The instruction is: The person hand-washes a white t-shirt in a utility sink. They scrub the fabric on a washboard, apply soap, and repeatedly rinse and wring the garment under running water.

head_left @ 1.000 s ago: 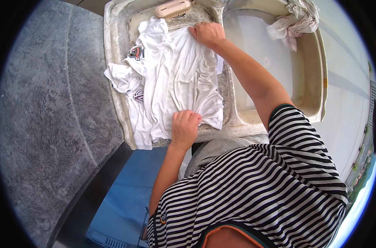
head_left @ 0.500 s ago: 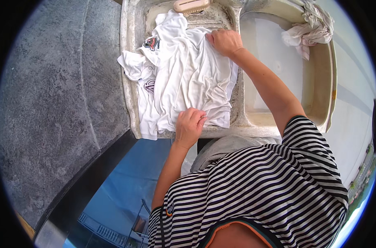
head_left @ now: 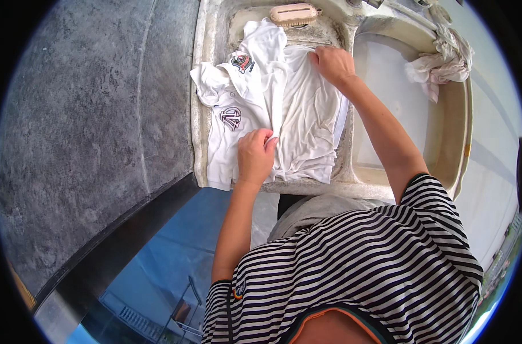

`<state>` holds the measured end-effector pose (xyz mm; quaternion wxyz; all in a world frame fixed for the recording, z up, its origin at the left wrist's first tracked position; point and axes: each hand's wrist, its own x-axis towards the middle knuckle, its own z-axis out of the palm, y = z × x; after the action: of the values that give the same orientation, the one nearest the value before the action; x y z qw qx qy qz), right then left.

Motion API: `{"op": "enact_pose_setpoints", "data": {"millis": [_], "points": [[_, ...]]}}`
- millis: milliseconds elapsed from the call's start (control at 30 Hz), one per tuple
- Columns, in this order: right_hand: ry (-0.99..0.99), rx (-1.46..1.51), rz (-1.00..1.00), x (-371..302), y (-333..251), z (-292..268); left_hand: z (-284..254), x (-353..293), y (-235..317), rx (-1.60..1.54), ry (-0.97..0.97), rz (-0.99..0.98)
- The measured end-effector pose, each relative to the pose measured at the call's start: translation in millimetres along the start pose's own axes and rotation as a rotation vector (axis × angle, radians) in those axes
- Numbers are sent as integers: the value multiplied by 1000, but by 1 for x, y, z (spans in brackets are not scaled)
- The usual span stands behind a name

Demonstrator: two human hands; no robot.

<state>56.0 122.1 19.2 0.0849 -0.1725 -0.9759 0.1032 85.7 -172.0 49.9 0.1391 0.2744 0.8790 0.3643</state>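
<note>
Remotely, I watch the left hand (head_left: 255, 157) pinch a raised fold of the white shirt (head_left: 307, 114); the right hand (head_left: 335, 66), reaching farther, curls over its far right part (pressing or pinching, I can't tell). The shirt lies across the left compartment (head_left: 329, 37) of the stained sink (head_left: 367, 186), a brush (head_left: 294, 14) beyond, crumpled cloth (head_left: 447, 63) over the far right corner, mottled grey counter (head_left: 89, 97) leftward.

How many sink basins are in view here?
2: the left basin, with the white shirt lying across it, and the right basin, with a bunched cloth at its far right corner.
</note>
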Motion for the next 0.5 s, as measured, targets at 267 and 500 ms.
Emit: {"op": "enact_pose_setpoints", "data": {"millis": [267,500], "points": [[147,344,-590,-62,-101,29,-11,-46,0,80,-24,196],[216,-35,-190,28,-49,42,-35,3,7,-62,-273,13]]}}
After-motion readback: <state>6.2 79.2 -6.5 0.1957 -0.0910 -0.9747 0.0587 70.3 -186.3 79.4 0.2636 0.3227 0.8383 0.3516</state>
